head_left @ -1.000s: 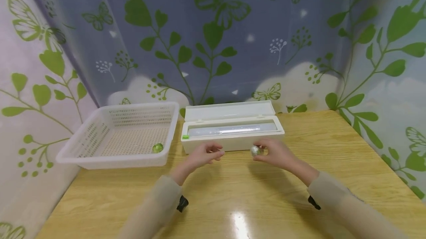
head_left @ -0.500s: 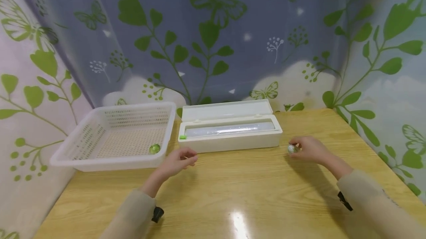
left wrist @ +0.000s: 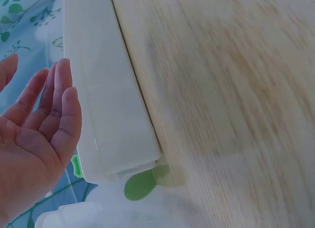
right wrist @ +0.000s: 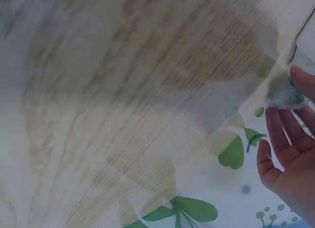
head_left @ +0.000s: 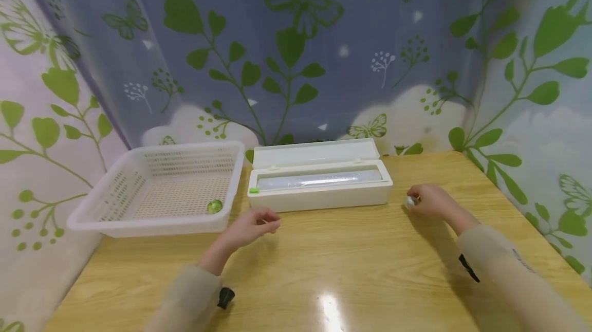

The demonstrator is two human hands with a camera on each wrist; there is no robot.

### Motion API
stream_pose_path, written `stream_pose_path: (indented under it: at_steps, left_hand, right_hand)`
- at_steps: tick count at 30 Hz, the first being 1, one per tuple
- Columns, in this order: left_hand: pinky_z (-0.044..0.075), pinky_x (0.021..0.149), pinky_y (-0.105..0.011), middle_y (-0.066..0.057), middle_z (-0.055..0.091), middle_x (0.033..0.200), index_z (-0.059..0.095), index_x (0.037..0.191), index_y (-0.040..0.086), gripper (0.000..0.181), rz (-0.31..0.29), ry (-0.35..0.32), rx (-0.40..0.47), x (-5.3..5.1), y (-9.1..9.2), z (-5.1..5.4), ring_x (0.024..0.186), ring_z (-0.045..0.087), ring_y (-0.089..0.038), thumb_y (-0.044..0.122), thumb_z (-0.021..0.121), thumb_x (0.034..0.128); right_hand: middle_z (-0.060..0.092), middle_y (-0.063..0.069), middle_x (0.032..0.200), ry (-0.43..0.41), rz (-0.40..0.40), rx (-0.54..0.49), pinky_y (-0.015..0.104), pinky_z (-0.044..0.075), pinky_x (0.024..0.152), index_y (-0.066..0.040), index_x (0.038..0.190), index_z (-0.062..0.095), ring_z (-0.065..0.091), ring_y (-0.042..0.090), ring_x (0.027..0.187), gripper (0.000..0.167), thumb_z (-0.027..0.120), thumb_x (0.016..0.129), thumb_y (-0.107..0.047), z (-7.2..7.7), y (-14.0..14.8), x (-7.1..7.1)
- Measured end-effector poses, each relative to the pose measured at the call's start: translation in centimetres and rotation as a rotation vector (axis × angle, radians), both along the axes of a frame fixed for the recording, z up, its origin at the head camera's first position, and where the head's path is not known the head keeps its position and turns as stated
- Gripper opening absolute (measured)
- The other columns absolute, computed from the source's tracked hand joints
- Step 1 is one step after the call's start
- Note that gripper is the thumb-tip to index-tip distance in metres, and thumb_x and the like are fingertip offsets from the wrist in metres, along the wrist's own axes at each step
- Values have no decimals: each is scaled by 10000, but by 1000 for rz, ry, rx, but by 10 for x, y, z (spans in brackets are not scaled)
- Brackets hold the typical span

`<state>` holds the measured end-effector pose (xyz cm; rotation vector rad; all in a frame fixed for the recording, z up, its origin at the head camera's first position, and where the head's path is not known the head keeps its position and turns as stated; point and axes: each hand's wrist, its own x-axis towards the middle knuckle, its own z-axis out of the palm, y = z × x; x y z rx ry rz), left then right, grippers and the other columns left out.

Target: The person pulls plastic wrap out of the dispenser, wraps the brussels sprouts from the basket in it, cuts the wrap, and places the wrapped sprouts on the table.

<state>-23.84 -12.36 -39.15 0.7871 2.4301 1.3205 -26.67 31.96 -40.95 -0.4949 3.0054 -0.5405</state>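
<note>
At the right of the head view, my right hand [head_left: 433, 202] pinches a small round, whitish bundle [head_left: 410, 201] between thumb and fingers, just above the table. In the right wrist view this bundle [right wrist: 283, 94] looks wrapped in clear, crinkled film with green showing through; its exact kind is unclear. My left hand [head_left: 251, 228] holds nothing and hovers in front of the left end of a long white box [head_left: 319, 199], fingers loosely bent. The lid [head_left: 316, 154] is raised, and a shiny film roll [head_left: 319, 180] lies inside. A green slider [head_left: 254, 190] sits at its left end.
A white plastic basket [head_left: 157, 228] stands to the left of the box, with a shiny green round item [head_left: 215, 206] in its front right corner. Everything stands on a wooden table [head_left: 296, 265]. A leaf-patterned curtain [head_left: 296, 65] hangs behind it.
My right hand has carried the wrapped bundle rightward from the box's front to beyond its right end. My left hand has drawn back to the left. Box and basket have stayed put.
</note>
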Motion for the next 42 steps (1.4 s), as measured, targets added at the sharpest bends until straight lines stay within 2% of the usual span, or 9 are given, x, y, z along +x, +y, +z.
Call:
stream_pose_path:
  at_steps: [3, 5, 10, 17, 26, 29, 33, 37, 42]
  left_hand:
    - [468, 714, -326, -126, 598, 924, 569, 1033, -45, 266, 8, -1, -14, 0, 5, 1, 804, 588, -224, 175, 533, 888]
    - [468, 706, -320, -93, 599, 920, 572, 1035, -37, 289, 12, 4, -23, -5, 5, -7, 795, 589, -205, 207, 543, 882]
    - [467, 706, -311, -59, 594, 927, 582, 1030, -10, 261, 31, 24, -47, -6, 6, -6, 806, 572, -169, 201, 548, 880]
    - [463, 736, -340, -78, 600, 939, 590, 1009, -12, 236, 42, 93, -65, -9, 8, -5, 853, 562, -208, 183, 547, 882]
    - [465, 708, -323, -40, 612, 898, 601, 994, 14, 211, 112, 149, -112, -9, 6, -6, 826, 564, -183, 182, 562, 873]
    - [462, 736, -351, -51, 616, 886, 597, 983, -16, 203, 132, 196, -105, -10, 8, -5, 843, 567, -202, 147, 572, 864]
    - [460, 772, -385, -91, 613, 937, 593, 991, -25, 219, 193, 260, -116, -12, 10, -2, 901, 563, -238, 143, 592, 851]
    - [434, 826, -396, -121, 591, 1034, 582, 1052, -9, 292, 253, 347, -185, -16, 13, 2, 983, 534, -264, 182, 620, 834]
    - [406, 874, -392, -143, 534, 1161, 535, 1145, -11, 405, 286, 462, -278, -22, 18, 5, 1060, 499, -288, 204, 639, 819]
  right_hand:
    - [609, 204, 880, -46, 21, -10, 445, 454, 695, 122, 977, 585, 562, 336, 817, 327, 662, 721, -66, 0, 1, 0]
    - [608, 196, 875, -74, 28, -17, 434, 457, 689, 124, 980, 579, 562, 323, 811, 330, 655, 719, -63, -1, 1, 0]
    - [605, 198, 892, -64, 29, -3, 442, 454, 697, 123, 1015, 564, 562, 327, 820, 390, 675, 708, -91, -3, -1, 2]
    - [597, 219, 933, -37, 50, 29, 460, 446, 709, 115, 1063, 553, 557, 351, 848, 442, 678, 720, -133, -1, -3, 3]
    - [548, 269, 1064, -60, 46, 35, 510, 423, 759, 91, 1118, 537, 501, 424, 971, 458, 665, 758, -162, 5, -10, 11]
    - [521, 285, 1101, -16, 42, 35, 515, 423, 747, 79, 1137, 530, 480, 441, 993, 454, 646, 765, -155, 9, -13, 15]
    - [507, 293, 1099, 92, 40, 26, 531, 409, 760, 72, 1141, 527, 469, 448, 993, 443, 637, 778, -155, 17, -19, 18]
    - [523, 271, 1095, 195, 42, -6, 531, 393, 801, 73, 1138, 529, 476, 425, 999, 432, 648, 792, -158, 27, -27, 17]
    - [564, 235, 1055, 314, 69, 2, 493, 411, 808, 67, 1103, 555, 517, 379, 971, 365, 644, 802, -118, 35, -43, 13]
